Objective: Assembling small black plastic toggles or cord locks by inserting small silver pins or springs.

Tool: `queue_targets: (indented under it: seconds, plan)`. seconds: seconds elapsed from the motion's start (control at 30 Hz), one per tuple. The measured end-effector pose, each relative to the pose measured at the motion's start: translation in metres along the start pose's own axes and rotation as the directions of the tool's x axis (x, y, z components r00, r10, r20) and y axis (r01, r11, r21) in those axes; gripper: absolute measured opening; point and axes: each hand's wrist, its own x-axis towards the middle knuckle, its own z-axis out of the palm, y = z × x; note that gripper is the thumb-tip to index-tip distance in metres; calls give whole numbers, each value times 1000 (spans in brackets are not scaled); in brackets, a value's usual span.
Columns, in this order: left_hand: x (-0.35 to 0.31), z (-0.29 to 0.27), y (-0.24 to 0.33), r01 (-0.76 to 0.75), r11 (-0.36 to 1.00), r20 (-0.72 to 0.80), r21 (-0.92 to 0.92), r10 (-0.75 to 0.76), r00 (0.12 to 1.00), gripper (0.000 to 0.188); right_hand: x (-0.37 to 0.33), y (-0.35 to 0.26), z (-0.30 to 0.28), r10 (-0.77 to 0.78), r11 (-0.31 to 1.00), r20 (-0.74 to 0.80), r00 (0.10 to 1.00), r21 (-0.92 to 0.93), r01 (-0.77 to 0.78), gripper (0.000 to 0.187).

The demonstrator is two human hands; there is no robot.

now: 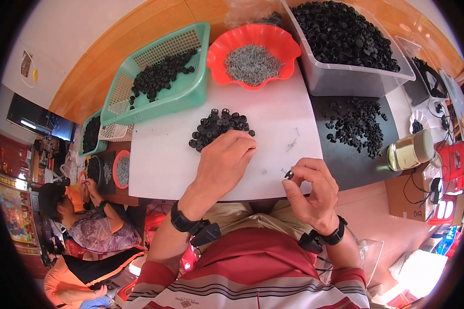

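Observation:
My left hand [222,164] is at the near right side of a heap of small round black plastic caps [214,126] on the white tabletop. Its fingers are curled together, and whatever is between the fingertips is hidden. Over the table's front edge, my right hand [314,194] pinches a small black plastic cap [289,175] between thumb and forefinger. A thin silver screw [283,171] sticks out of that cap. A few loose screws [292,145] lie on the white surface between the hands and the far containers.
A green basket [154,110] of black caps, a red bowl [216,67] of screws and a clear bin [345,77] of black parts stand at the back. Black parts [357,126] and a lidded jar [404,153] are at right. Another person [98,224] works at left.

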Motion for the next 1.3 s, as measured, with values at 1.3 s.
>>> queue_targets:
  seconds: [1.3]
  plan:
    - [-41, 7, 8, 495, -334, 585, -802, -276, 762, 30, 2, -8, 12, 22, 999, 69, 997, 36, -25, 30]
